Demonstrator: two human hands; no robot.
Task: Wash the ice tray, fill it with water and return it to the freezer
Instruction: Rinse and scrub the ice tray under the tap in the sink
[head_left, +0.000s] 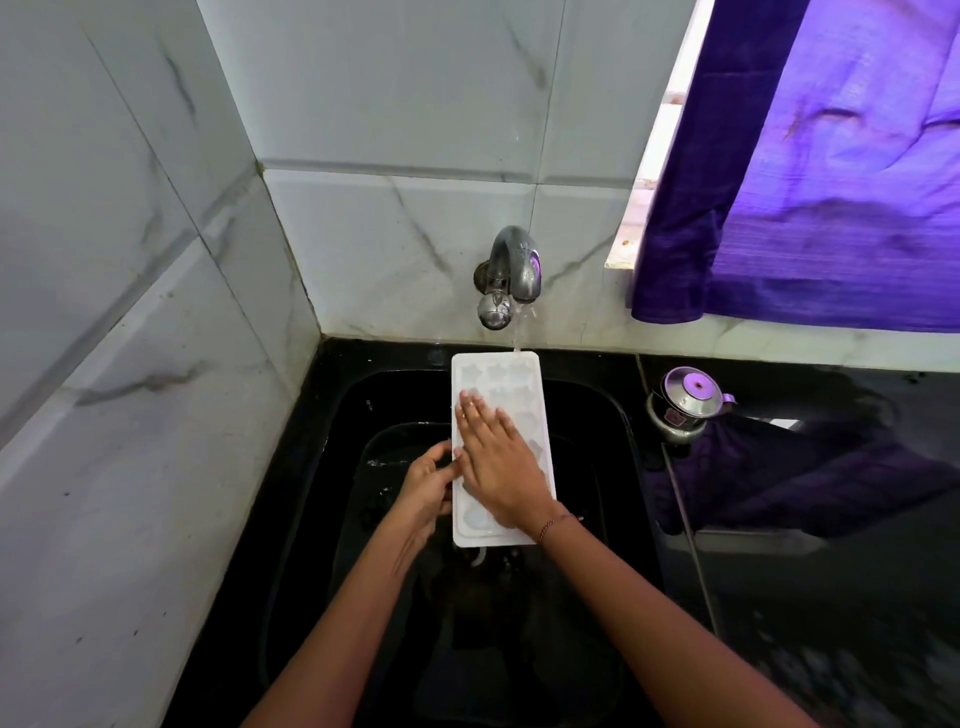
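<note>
Gripping the ice tray (498, 376) by its left long edge with the left hand (428, 486), fingers (441, 460) curled onto the rim. Pressing flat on top with the right hand (501, 465), fingers (475, 410) straight and slightly spread, grasping nothing, tips aimed away from the body and a little leftward across the pockets. Held over the sink (322, 493), long axis running straight away from the body toward the tap (511, 270). Far short end just beyond the right fingertips and directly under the running water (521, 327), near short end just behind the right wrist. Probably the washing step, rubbing the pockets rather than filling them. For the next stroke, a matter of travelling along that long axis: forward from the fingertips to the wet far pockets, or back toward the wrist for the near ones. Right hand on top and nearer the stream, left hand beside the edge and nearer the body, steadying. Some risk of tilting under the flat palm with any loosening of the left grip.
</note>
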